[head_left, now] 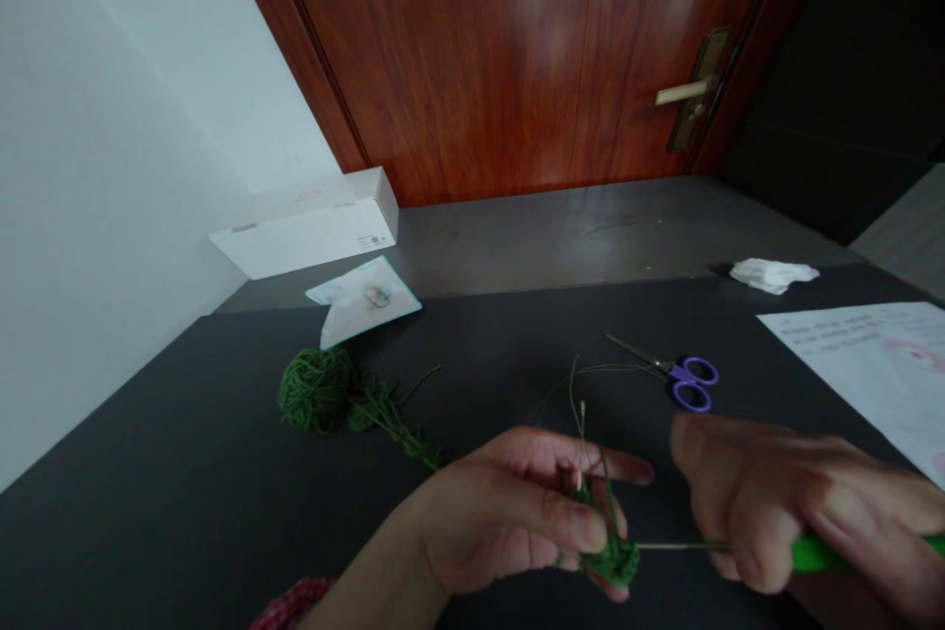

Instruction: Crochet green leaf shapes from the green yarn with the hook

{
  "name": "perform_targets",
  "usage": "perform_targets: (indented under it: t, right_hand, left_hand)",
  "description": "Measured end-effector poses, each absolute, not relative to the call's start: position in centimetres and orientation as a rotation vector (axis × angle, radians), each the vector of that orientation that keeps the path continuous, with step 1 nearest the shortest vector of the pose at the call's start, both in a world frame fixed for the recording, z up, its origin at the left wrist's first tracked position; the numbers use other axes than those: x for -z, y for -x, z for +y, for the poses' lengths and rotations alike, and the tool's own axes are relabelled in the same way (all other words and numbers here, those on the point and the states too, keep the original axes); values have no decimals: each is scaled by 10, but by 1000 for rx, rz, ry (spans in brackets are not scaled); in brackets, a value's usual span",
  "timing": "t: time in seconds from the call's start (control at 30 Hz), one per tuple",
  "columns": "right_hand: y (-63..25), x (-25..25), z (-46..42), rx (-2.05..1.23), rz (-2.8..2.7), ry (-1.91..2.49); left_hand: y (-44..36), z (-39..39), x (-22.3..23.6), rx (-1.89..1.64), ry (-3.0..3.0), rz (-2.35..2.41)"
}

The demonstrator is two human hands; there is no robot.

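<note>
My left hand [509, 512] pinches a small green crochet piece [611, 561] between thumb and fingers, with green yarn running up over the fingers. My right hand [797, 502] is closed round a crochet hook [686, 545] with a green handle; its thin metal shaft points left into the green piece. A ball of green yarn [317, 389] lies to the left on the dark table [184, 472], with a loose tangle trailing from it toward my left hand.
Purple-handled scissors [683, 379] lie just beyond my hands. A printed paper sheet [871, 364] lies at the right, a crumpled white tissue [773, 274] farther back. A white packet [365, 300] and a white box [310, 224] sit at the back left by the wall. A wooden door [517, 49] stands behind.
</note>
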State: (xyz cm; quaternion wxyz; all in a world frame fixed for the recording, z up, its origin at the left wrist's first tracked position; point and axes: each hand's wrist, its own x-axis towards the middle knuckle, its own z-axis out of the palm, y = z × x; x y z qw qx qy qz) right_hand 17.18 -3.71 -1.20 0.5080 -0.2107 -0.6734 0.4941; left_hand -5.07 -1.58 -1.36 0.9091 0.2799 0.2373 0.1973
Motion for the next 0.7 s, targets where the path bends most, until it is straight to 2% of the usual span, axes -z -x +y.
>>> perform_targets:
  t: [0.3,0.7]
  right_hand:
    - [-147,15,-27,-1552,-1067,611]
    - [-140,23,-31,-1442,-907,738]
  left_hand:
    - [48,-15,10,-513,-617,470]
    - [38,-21,9,-966,-891,842]
